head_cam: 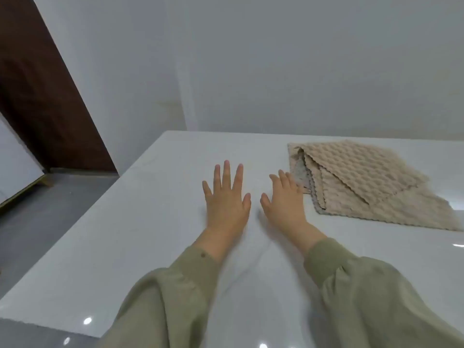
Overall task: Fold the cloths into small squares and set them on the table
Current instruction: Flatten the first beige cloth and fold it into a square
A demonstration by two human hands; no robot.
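Note:
A pile of beige waffle-textured cloths (361, 182) lies spread on the white table (125, 247) at the right. Their scalloped edges overlap and a grey underside shows at the left edge. My left hand (226, 199) hovers flat over the table's middle with its fingers spread and holds nothing. Beside it, my right hand (286, 197) is stretched out with straight fingers. Its fingertips reach the near left edge of the cloth pile. Olive-green sleeves cover both forearms.
A white wall stands behind the table. To the left the table edge drops to a grey floor (50, 197), with a dark brown door (42, 96) and a white panel (15, 167) beyond.

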